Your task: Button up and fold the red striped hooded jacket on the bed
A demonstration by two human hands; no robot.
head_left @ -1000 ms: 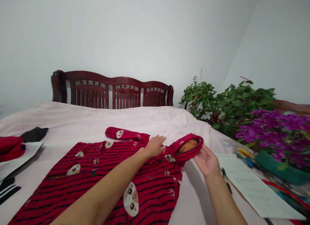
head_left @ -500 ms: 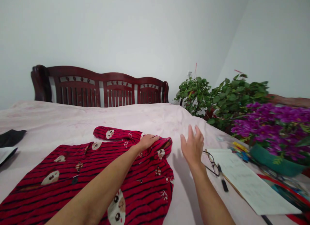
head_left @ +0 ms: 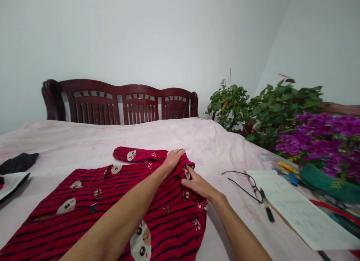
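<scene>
Wide pale bedsheet around red garment, left fingers, right fingers at its edge, grip unclear.

Garment: soft, matt cloth with a rumpled surface and equally matt printed motifs. Beneath the garment, bed sheet: thin, matt cloth, lightly creased. Beyond the garment, headboard: dark wood, smooth, with a glossy, varnished look; farther beyond, wall: smooth and matt, apparently painted. To the garment's left, dark cloth item: matt fabric. To the garment's right, pad: smooth, matt paper; glasses: slender, smooth frame, clear lenses; pen: smooth, plastic-looking barrel.
</scene>
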